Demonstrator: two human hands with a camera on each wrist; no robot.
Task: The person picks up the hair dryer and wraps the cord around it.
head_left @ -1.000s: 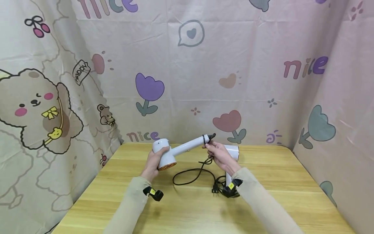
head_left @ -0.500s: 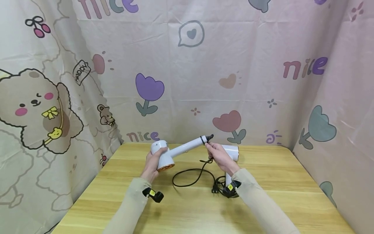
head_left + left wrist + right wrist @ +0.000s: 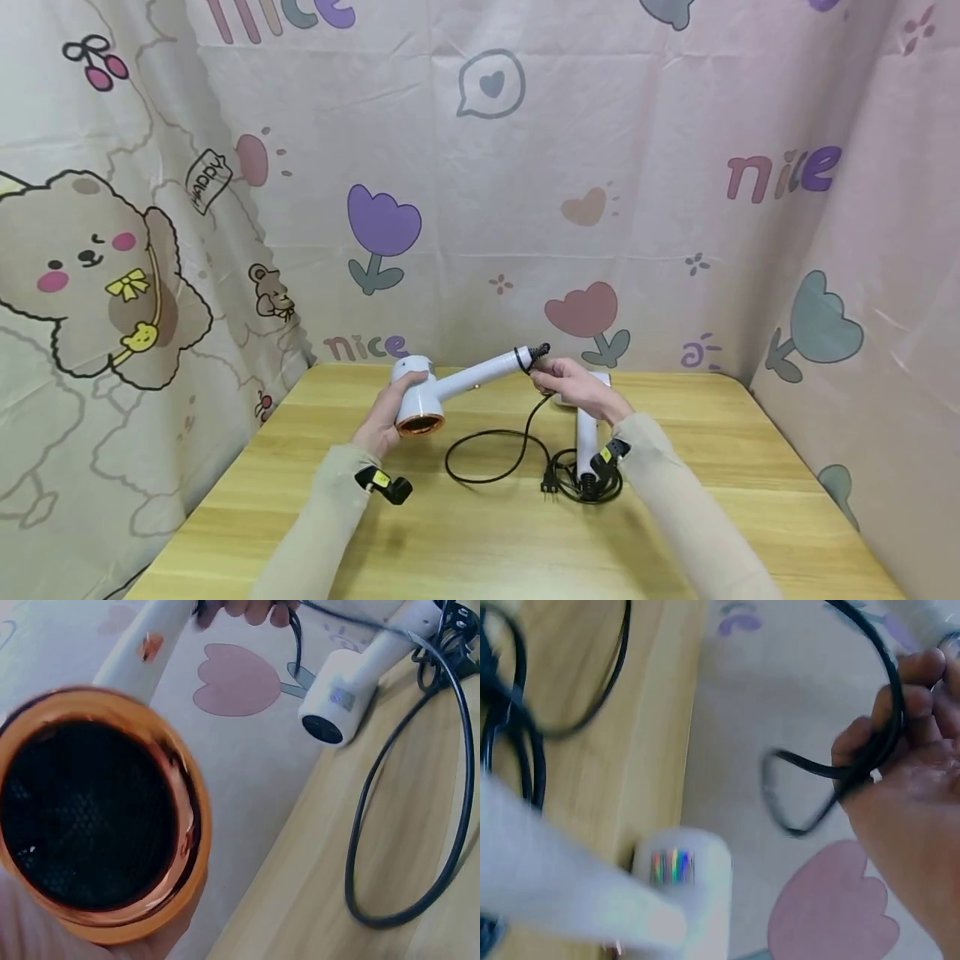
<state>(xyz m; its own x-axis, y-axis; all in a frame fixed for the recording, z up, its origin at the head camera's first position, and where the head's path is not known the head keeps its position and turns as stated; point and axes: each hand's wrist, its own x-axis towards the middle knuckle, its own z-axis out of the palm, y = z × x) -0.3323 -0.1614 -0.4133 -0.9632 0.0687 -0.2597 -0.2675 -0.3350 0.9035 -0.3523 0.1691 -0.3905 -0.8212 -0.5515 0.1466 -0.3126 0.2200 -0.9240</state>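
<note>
A white hair dryer [image 3: 480, 375] is held above the table, its handle slanting up to the right. My left hand [image 3: 384, 410] grips its barrel from the left. The copper-rimmed round end [image 3: 191, 817] of the barrel, dark mesh inside, fills much of the left wrist view. Near the handle's end, my right hand [image 3: 573, 385] holds the black cord [image 3: 892, 712], fingers curled round it in the right wrist view. From there the cord drops in a loop to the table. A second white hair dryer [image 3: 587, 442] lies behind and below my right hand, its barrel partly covered.
On the wooden table [image 3: 465, 542], a black plug [image 3: 550, 482] and coiled cord [image 3: 603, 493] lie beside the second dryer's handle. A patterned cloth [image 3: 480, 208] hangs behind the table and along both sides.
My left hand has turned the barrel so its copper-rimmed end faces me more. My right hand has shifted slightly right, and more of the second dryer's handle shows.
</note>
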